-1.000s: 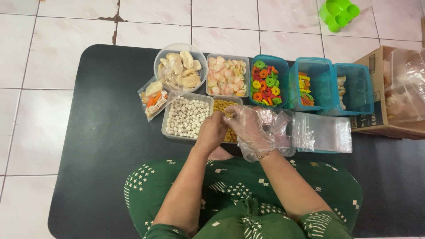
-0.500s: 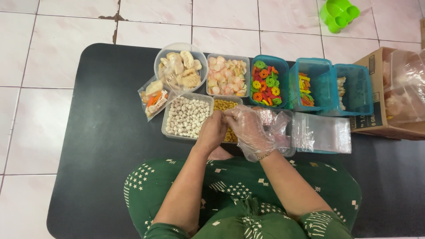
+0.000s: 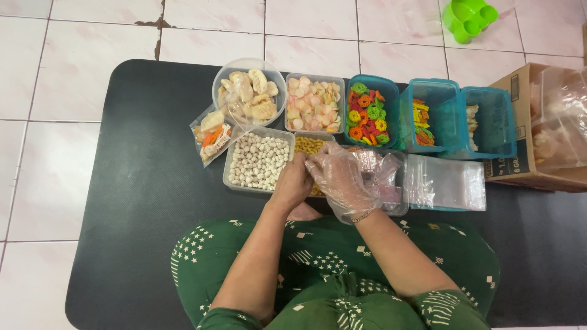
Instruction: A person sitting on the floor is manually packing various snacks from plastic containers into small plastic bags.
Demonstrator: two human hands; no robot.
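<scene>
Bare left hand (image 3: pixel 293 181) and gloved right hand (image 3: pixel 343 177) meet over the yellow-snack tub (image 3: pixel 307 145).

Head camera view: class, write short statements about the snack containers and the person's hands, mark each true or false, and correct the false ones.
1. The right hand wears a clear plastic glove. True.
2. The left hand is gloved too. False: it is bare.
3. Both hands meet over the container of small yellow pieces. True.
4. The container of white balls lies to the right of the hands. False: it lies to their left.
5. The round tub of pale crackers sits at the left end of the far row. True.
6. The green plastic object rests on the black mat. False: it rests on the tiled floor beyond the mat.
</scene>
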